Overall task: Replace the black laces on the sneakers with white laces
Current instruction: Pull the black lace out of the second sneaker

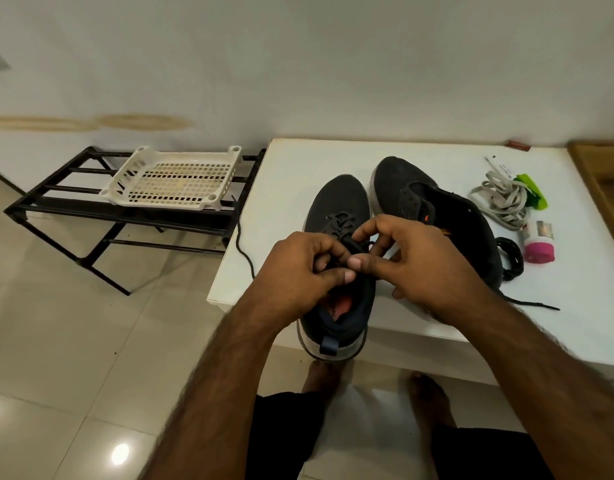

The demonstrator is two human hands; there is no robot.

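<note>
Two dark grey sneakers stand on a white table [419,327]. The left sneaker [336,206] still carries its black lace [343,221], and its heel juts over the table's front edge. My left hand [305,271] and my right hand [416,261] meet over its tongue, each pinching the black lace near the top eyelets. One end of that lace [245,254] trails off the table's left edge. The right sneaker [437,209] lies unlaced, with a loose black lace [511,258] coiled beside it. A bundle of white laces [502,202] lies further right.
A pink-capped bottle [539,242] and a green packet [534,190] lie by the white laces. A small red object [518,145] sits at the table's back edge. Left of the table stands a black metal rack [73,209] holding a white plastic basket [174,181]. My bare feet are on the tiled floor below.
</note>
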